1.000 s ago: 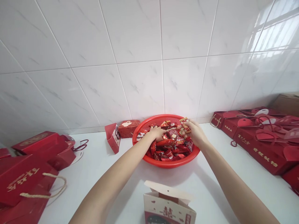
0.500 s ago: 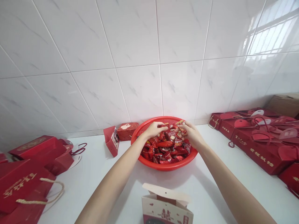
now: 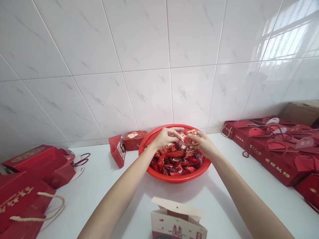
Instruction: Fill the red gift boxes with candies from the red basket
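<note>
A red plastic basket (image 3: 178, 179) with a perforated wall holds a heap of red-wrapped candies (image 3: 174, 162). Over its far part, my left hand (image 3: 166, 138) has thumb and fingers pinched on a red and gold wrapped candy (image 3: 183, 136). My right hand (image 3: 203, 143) grips another wrapped candy (image 3: 192, 133), gold-edged and red, just to the right of it. The two hands are close together but apart. Nearer to me stands a cream and red paper box (image 3: 178, 224) with its top flaps up; its lower part is cut off by the frame.
Red gift boxes (image 3: 271, 162) with cords and heart-shaped flaps fill the right side, before a brown carton (image 3: 302, 113). Red boxes with rope handles (image 3: 25, 199) lie at the left. Two small red boxes (image 3: 117, 151) sit left of the basket. A tiled wall (image 3: 149, 96) closes the back.
My left hand has shifted slightly right, and the candy at its fingertips now shows more gold. My right hand has turned its candy a little. The view has moved slightly.
</note>
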The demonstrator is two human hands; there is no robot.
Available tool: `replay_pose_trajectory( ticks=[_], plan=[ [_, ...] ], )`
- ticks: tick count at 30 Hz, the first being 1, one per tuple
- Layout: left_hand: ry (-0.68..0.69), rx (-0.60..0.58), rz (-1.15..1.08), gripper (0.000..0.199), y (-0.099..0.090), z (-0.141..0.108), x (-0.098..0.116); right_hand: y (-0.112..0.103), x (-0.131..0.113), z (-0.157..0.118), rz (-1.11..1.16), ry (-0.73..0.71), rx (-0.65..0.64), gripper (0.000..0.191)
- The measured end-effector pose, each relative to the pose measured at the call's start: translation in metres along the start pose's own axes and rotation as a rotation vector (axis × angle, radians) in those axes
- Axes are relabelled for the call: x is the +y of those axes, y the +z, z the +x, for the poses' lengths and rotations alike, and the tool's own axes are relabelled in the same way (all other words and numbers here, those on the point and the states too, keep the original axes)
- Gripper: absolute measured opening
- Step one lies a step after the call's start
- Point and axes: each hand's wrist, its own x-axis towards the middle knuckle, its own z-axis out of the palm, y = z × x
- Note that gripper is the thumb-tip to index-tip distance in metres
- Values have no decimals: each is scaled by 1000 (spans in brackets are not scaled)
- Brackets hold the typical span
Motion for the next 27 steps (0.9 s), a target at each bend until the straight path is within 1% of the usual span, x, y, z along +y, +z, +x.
replay_pose_trajectory(
  ticks=[2,4,7,8,11,13,14,15,17,18,20,22,25,27],
  plan=[
    [6,-16,19,11,2,0,3,0,0,-2,-6,-25,-46,40],
    [14,14,9,12,3,0,4,0,-1,-3,-2,-49,-49,44],
    [-23,103,-38,24,3,1,1,-1,0,-2,-12,-73,-27,42],
    [-35,115,-40,28,3,2,0,-1,0,-2,-18,-74,-30,41],
    [-16,77,-4,35,4,3,-3,-2,1,-2,-40,-55,-93,42],
    [4,61,47,33,6,4,-4,-2,1,-3,-57,-32,-133,42],
    [-2,78,107,29,7,5,-4,-2,1,-3,-62,-22,-139,42],
    [-27,99,218,24,6,5,-5,-1,1,-3,-60,-13,-133,41],
    [-130,120,524,20,3,4,-7,-1,0,-3,-28,-2,-109,39],
    [-196,105,669,22,0,4,-8,-1,0,-3,-5,1,-101,38],
    [-312,35,851,27,-5,1,-11,-2,0,-3,38,0,-87,36],
    [-379,-29,902,38,-8,-1,-13,-2,0,-2,58,-5,-84,35],
    [-434,-165,1058,56,-6,-1,-14,-3,-1,-2,62,-5,-89,37],
    [-451,-233,1155,62,-1,1,-15,-3,-1,-2,58,-2,-111,38]
  ],
)
